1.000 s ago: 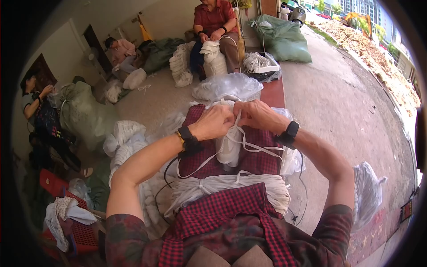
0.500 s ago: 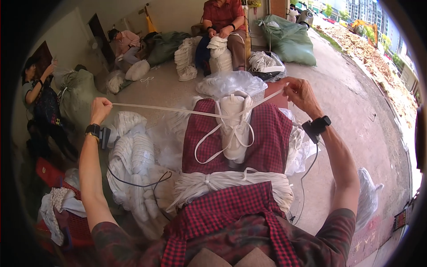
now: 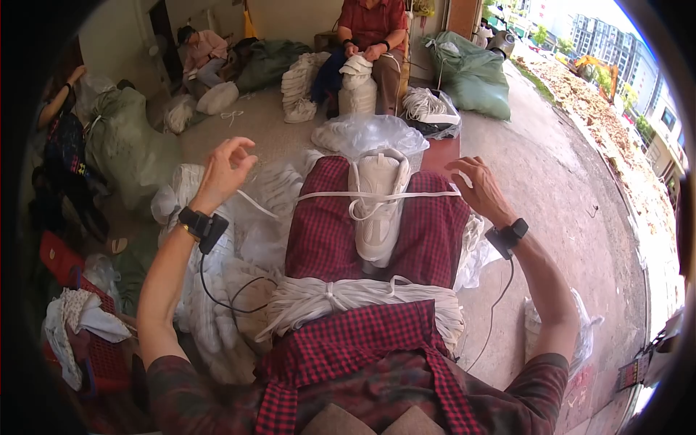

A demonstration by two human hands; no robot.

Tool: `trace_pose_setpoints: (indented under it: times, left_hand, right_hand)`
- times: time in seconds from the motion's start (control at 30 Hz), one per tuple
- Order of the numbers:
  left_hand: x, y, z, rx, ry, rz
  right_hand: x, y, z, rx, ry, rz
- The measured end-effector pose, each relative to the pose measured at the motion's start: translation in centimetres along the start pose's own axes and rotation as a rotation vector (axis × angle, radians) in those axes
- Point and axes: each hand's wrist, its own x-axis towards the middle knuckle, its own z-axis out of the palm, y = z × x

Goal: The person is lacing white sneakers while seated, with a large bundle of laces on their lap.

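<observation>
Both hands have come inward since half a second ago, when they stretched the white lace [image 3: 377, 194] wide. Now the left hand [image 3: 223, 168] sits nearer the knees, fingers curled, pinching one lace end; the pinch itself is hard to make out. A white sneaker [image 3: 379, 206] stands between the red-checked thighs, lace crossing it. At right, the right hand [image 3: 478, 190] grips the other end, fingertips hidden. A bundle of white laces [image 3: 348, 299] lies across the lap.

sunlit concrete floor [image 3: 565, 181], pale wall [image 3: 290, 18] behind.
</observation>
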Motion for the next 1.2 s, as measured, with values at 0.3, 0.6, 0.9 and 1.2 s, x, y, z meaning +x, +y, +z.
trace_pose_setpoints:
  times: [0.3, 0.6, 0.9, 1.2]
  left_hand:
    - [-1.9, 12.6, 9.9, -0.103, -0.44, 0.428]
    - [-1.3, 11.6, 11.8, -0.179, -0.334, 0.258]
    - [-2.2, 11.6, 12.4, -0.198, -0.178, 0.278]
    - [-2.2, 9.8, 12.4, -0.015, -0.064, 0.342]
  right_hand:
    - [2.3, -7.2, 3.2, -0.01, -0.174, -0.215]
    - [2.8, -4.8, 2.6, 0.401, -0.034, -0.013]
    - [1.3, -0.5, 0.1, 0.384, -0.006, 0.149]
    - [2.6, -7.8, 2.1, 0.357, -0.158, -0.071]
